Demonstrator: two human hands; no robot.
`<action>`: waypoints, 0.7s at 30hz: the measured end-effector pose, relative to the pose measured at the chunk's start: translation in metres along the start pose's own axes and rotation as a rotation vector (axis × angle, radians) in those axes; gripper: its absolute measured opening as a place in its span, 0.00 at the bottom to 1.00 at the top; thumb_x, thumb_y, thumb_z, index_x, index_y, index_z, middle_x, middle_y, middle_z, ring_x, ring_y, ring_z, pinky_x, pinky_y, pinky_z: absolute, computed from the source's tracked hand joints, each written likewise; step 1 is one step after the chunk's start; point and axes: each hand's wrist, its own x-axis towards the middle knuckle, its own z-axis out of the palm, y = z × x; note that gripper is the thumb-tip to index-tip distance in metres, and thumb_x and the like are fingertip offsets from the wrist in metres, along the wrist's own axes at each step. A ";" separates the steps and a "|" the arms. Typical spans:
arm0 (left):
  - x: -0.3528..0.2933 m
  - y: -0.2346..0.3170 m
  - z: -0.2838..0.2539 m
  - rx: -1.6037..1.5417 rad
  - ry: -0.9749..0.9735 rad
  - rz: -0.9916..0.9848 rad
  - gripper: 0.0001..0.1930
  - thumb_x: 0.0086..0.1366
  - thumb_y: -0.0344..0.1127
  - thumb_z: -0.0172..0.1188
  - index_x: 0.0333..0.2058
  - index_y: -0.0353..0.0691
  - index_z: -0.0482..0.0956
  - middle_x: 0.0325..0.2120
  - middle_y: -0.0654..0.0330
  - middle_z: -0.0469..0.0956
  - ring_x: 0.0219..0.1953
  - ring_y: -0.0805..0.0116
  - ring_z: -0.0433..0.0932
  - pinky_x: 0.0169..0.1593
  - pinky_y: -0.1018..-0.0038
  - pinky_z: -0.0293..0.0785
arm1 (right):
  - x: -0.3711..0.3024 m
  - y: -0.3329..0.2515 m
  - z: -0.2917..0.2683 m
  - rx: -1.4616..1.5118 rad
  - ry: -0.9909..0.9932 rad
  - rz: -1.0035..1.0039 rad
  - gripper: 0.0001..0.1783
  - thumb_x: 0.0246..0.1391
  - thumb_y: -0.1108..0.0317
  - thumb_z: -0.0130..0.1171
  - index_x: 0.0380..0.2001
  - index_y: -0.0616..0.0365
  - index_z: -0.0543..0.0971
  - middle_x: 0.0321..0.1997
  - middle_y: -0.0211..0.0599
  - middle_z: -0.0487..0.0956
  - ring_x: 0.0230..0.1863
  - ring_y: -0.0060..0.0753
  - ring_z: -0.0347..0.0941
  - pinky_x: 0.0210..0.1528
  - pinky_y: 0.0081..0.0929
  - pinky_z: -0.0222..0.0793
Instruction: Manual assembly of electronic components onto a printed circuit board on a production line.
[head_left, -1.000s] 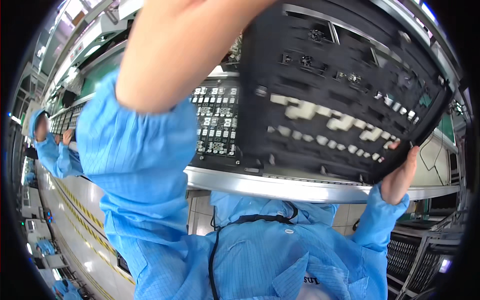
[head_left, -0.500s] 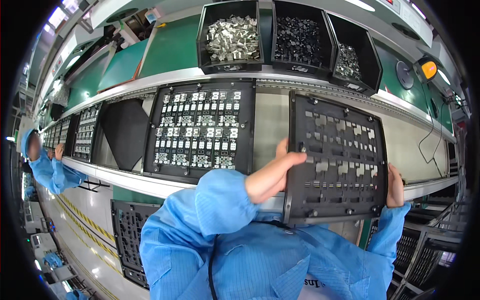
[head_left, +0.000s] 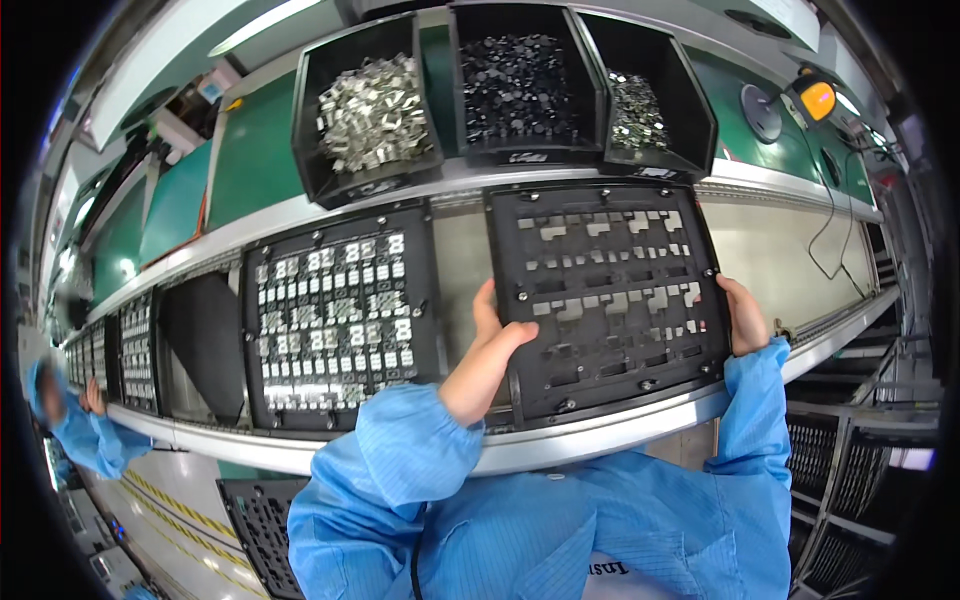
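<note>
Between my two hands is a black frame-like tray (head_left: pixel 612 399) with rows of rectangular cutouts and small studs around its rim. My left hand (head_left: pixel 488 352) grips its left edge, thumb on top. On the opposite edge, my right hand (head_left: pixel 743 318) holds on, its fingers partly hidden. The tray is over the conveyor line, its near edge by the silver front rail (head_left: pixel 640 420). To its left is another black tray (head_left: pixel 430 300), filled with small white-marked circuit boards (head_left: pixel 330 318).
Beyond the rail stand three black bins: one with silver metal pieces (head_left: pixel 372 112), one with dark round parts (head_left: pixel 515 88), one with small shiny parts (head_left: pixel 637 110). An orange-and-black device (head_left: pixel 815 98) trails a cable at right. A co-worker in blue (head_left: pixel 90 430) is far left.
The cutout tray has moved away from my body and down toward the line, both hands still holding it. My view has shifted, and the bins appear closer and further left.
</note>
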 end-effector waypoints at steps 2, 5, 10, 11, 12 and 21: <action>0.001 -0.003 -0.004 0.017 -0.001 -0.001 0.43 0.60 0.34 0.51 0.65 0.41 0.30 0.61 0.51 0.49 0.64 0.60 0.50 0.65 0.68 0.44 | -0.001 0.001 0.006 0.038 0.007 0.006 0.17 0.61 0.59 0.43 0.40 0.63 0.72 0.28 0.39 0.77 0.25 0.28 0.73 0.24 0.24 0.70; 0.002 -0.005 -0.005 0.017 0.025 0.015 0.42 0.58 0.32 0.51 0.64 0.41 0.32 0.61 0.52 0.50 0.63 0.61 0.51 0.65 0.69 0.45 | 0.005 0.005 0.001 0.002 -0.034 0.033 0.18 0.60 0.57 0.43 0.40 0.60 0.72 0.29 0.36 0.77 0.28 0.29 0.73 0.27 0.25 0.70; 0.005 -0.006 0.001 0.085 0.068 0.058 0.42 0.56 0.28 0.50 0.65 0.40 0.35 0.64 0.53 0.46 0.65 0.62 0.48 0.65 0.71 0.44 | -0.002 -0.001 0.006 0.096 0.003 0.084 0.18 0.60 0.58 0.45 0.42 0.61 0.73 0.30 0.39 0.79 0.26 0.30 0.74 0.24 0.26 0.71; 0.007 -0.007 0.006 0.091 0.074 0.064 0.42 0.56 0.27 0.50 0.65 0.39 0.36 0.65 0.52 0.43 0.66 0.62 0.45 0.65 0.71 0.42 | 0.002 0.004 -0.001 0.165 -0.006 0.070 0.16 0.60 0.61 0.45 0.42 0.62 0.74 0.31 0.43 0.79 0.28 0.32 0.76 0.24 0.26 0.73; 0.009 -0.013 0.006 0.247 0.119 0.123 0.42 0.56 0.27 0.49 0.66 0.39 0.37 0.67 0.52 0.37 0.69 0.61 0.37 0.66 0.71 0.38 | -0.006 -0.002 0.000 0.178 0.022 0.079 0.15 0.59 0.62 0.46 0.41 0.60 0.74 0.30 0.41 0.80 0.29 0.32 0.77 0.27 0.27 0.74; -0.011 -0.018 0.013 0.307 0.287 0.237 0.35 0.54 0.36 0.60 0.61 0.42 0.60 0.63 0.49 0.55 0.61 0.51 0.56 0.61 0.61 0.52 | -0.036 -0.001 -0.103 0.083 0.353 -0.826 0.22 0.55 0.74 0.50 0.55 0.58 0.65 0.50 0.36 0.71 0.51 0.29 0.68 0.54 0.27 0.64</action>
